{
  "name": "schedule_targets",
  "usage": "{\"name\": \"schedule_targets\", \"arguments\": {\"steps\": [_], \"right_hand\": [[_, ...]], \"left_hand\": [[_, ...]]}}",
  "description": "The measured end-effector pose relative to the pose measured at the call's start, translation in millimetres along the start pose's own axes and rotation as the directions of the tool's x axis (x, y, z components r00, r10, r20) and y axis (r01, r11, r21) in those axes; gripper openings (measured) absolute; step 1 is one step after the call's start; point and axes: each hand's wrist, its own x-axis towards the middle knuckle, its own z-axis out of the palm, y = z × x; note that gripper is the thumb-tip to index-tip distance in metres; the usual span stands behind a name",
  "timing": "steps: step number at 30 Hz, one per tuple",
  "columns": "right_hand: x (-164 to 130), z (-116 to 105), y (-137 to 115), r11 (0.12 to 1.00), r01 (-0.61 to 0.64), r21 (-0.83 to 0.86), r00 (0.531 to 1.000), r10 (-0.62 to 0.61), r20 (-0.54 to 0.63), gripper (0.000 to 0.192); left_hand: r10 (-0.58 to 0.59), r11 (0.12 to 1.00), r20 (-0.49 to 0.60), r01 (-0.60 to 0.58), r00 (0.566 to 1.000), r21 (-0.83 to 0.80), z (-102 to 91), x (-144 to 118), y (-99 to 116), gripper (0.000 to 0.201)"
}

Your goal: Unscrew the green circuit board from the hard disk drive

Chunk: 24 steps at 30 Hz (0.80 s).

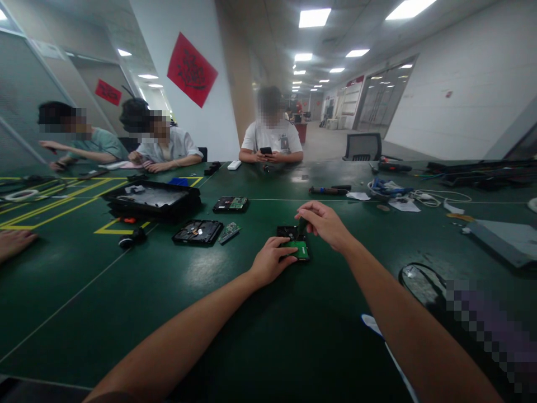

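Note:
A hard drive (301,252) with a green circuit board lies flat on the dark green table, straight ahead of me. My left hand (271,261) grips its left and near side, with fingers reaching across the board. Above the drive's far right part, my right hand (325,224) pinches a dark, upright screwdriver (301,226). The screwdriver's tip is too dark to make out, so I cannot tell whether it touches a screw. To the left lie an opened black drive case (197,232), a loose circuit board (230,233) and another hard drive (230,204).
A black tray (155,196) stands at the left. Rightward lie a tool with a dark handle (329,190), tangled cables (388,187) and a grey metal panel (503,240). One person (272,137) sits opposite; two more sit far left. Another person's hand (19,244) rests at the left edge.

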Motion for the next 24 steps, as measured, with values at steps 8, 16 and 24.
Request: {"name": "schedule_targets", "arguments": {"steps": [8,16,24], "right_hand": [[-0.6,-0.6,-3.5,1.0,-0.019,0.012,0.999,0.018,0.035,0.031],[0.6,3.1,3.3,1.0,-0.017,0.004,0.999,0.017,-0.033,0.03],[1.5,2.1,0.4,0.995,-0.053,0.089,0.999,0.053,-0.005,0.027]], "left_hand": [[-0.003,1.0,0.01,0.003,1.0,0.007,0.0,0.2,-0.7,0.031],[-0.009,1.0,0.003,0.009,1.0,0.002,0.5,0.8,0.7,0.03],[0.003,1.0,-0.002,-0.003,1.0,-0.005,0.4,0.0,-0.5,0.031]]}}
